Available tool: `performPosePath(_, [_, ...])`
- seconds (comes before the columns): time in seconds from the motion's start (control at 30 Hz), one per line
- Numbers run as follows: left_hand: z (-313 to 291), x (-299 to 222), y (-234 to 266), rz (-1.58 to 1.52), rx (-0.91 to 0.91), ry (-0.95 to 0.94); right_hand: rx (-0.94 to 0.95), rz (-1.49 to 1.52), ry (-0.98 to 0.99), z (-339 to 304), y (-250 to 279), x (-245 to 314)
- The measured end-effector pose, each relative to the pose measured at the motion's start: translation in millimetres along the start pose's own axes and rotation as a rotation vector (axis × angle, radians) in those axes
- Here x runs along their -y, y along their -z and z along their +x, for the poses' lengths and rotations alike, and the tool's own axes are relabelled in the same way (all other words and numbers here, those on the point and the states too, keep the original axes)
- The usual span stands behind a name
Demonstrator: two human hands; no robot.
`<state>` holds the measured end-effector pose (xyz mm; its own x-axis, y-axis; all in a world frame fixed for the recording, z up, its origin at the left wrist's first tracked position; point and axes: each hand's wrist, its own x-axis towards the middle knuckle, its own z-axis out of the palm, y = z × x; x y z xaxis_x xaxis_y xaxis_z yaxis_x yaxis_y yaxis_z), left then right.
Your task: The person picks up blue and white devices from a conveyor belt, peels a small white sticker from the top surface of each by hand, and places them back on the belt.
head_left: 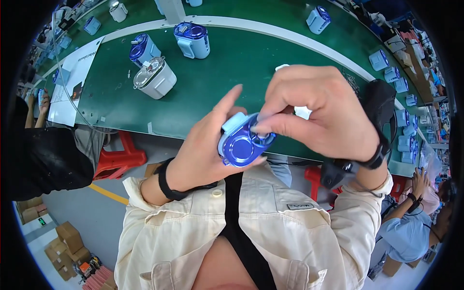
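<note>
Held container (240, 149): centre, between left hand (200, 137) on its left and right hand (324, 108) at its top, on the right.
Table (217, 82): behind the held container, spreading left and right.
First container (162, 83): on table, far left of the hands.
Second container (143, 50): just behind the first, slightly left.
Third container (192, 39): farther still, right of the second.
Rail (241, 21): behind these three, curving round to the right.
Lone container (318, 20): beyond the rail, far right.
Row of containers (379, 60): right, beyond the rail.
Paper sheet (87, 63): on table, left.
Stool (121, 159): left, below the table's near edge.
</note>
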<state>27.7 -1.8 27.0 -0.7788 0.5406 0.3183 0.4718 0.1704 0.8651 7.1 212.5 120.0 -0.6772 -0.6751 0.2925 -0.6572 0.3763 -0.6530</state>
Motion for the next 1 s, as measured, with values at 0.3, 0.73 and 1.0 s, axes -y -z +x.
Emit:
performPosePath(0.3, [1.5, 1.2, -13.8, 0.331, -0.304, -0.036, -0.611, -0.225, -0.096, -15.9, -55.5, 7.9])
performPosePath(0.73, [1.2, 2.2, -22.2, 0.365, -0.411, -0.068, -0.678, -0.332, -0.01, -24.5, -75.0, 9.1])
performPosePath(1.0, [2.0, 15.9, -29.3, 0.237, -0.464, -0.106, -0.459, -0.272, -0.104, -30.0, -64.4, 6.8])
